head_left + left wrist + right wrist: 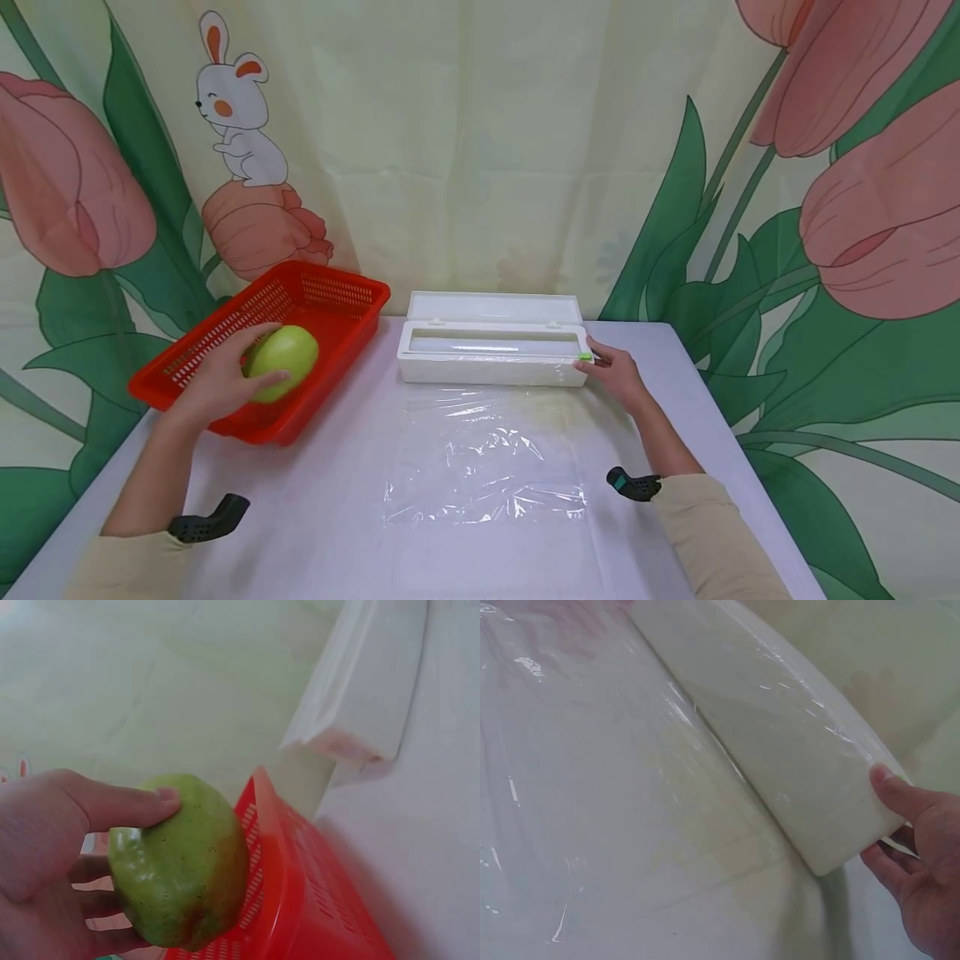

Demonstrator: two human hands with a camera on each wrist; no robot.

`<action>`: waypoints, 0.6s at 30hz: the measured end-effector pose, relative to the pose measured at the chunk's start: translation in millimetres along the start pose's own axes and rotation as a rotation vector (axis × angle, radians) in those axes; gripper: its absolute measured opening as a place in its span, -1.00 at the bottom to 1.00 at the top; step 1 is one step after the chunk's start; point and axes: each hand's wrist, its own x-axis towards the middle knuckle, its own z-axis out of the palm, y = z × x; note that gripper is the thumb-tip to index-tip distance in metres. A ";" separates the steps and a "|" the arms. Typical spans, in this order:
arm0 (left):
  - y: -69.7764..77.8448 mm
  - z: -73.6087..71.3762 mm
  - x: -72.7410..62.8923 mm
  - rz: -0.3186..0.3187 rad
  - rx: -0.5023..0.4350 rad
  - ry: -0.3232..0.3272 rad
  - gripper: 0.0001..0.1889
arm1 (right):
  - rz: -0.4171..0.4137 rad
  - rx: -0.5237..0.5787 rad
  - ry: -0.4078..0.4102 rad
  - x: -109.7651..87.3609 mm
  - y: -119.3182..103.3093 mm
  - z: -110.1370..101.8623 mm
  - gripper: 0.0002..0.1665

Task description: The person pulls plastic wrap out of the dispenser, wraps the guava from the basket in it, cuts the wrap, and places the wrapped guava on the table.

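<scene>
My left hand (228, 375) holds a large, smooth green fruit (287, 364) over the red basket (330, 408). In the left wrist view the fruit (180, 870) shows small dark specks and a brownish patch; the thumb lies across its top and the fingers curl behind it. My right hand (617, 371) grips the right end of a white cling film dispenser (487, 371), thumb in front near a small green tab (586, 357). The dispenser's lid (495, 307) stands raised at the back. A sheet of clear cling film (487, 467) stretches from it across the table.
The white-covered table (322, 517) carries the basket at the left and the dispenser at the back middle. Behind them hangs a curtain (487, 150) printed with tulips and a rabbit. A black wrist mount (213, 518) sits on my left forearm, another (633, 485) on my right.
</scene>
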 end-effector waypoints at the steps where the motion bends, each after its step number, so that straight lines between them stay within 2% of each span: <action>1: 2.7 0.4 -0.3 0.003 -0.004 -0.005 -0.13 | 0.003 0.002 0.001 -0.2 0.0 0.1 -0.07; 10: 28.4 9.2 -0.9 0.105 -0.037 -0.022 -0.20 | 0.009 0.001 0.004 -1.4 -2.6 0.0 -0.07; 18: 44.2 29.7 6.0 0.167 -0.074 -0.033 -0.22 | 0.004 0.008 0.000 -3.0 -2.2 -0.8 -0.08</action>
